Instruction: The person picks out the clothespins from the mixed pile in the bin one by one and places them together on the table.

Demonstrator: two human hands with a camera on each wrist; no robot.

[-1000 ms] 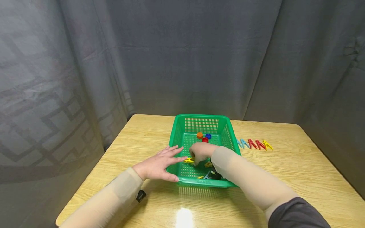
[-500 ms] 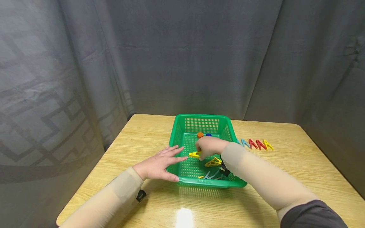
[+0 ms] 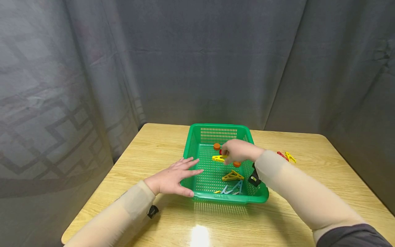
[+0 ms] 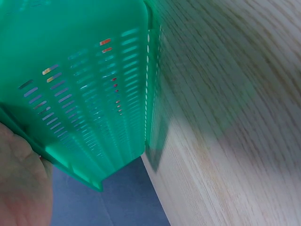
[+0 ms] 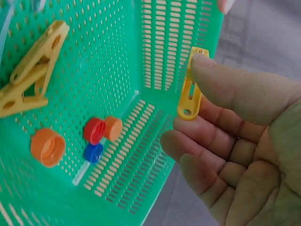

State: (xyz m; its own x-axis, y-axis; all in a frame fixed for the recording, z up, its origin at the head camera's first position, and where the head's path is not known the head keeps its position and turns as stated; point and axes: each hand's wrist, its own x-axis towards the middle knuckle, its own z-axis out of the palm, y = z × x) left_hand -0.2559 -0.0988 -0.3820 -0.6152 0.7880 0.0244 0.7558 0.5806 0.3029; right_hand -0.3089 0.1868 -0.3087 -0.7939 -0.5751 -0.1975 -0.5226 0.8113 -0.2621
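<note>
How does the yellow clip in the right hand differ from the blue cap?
The yellow clip is long and narrow, while the blue cap is round and squat.
The right hand pinches the yellow clip; the blue cap lies on the floor of the basket.
Both look single-coloured.

The basket [image 3: 226, 198] stands on the table [image 3: 160, 144], before the curtain [image 3: 200, 68]. In it, caps [image 3: 217, 146] lie behind loose pegs [image 3: 232, 176]; outer pegs [image 3: 290, 156] lie on the table, right of the basket. The left hand [image 3: 172, 178] is at its front left corner; the right hand [image 3: 239, 150], with a held peg [image 3: 217, 158], is over it.
</note>
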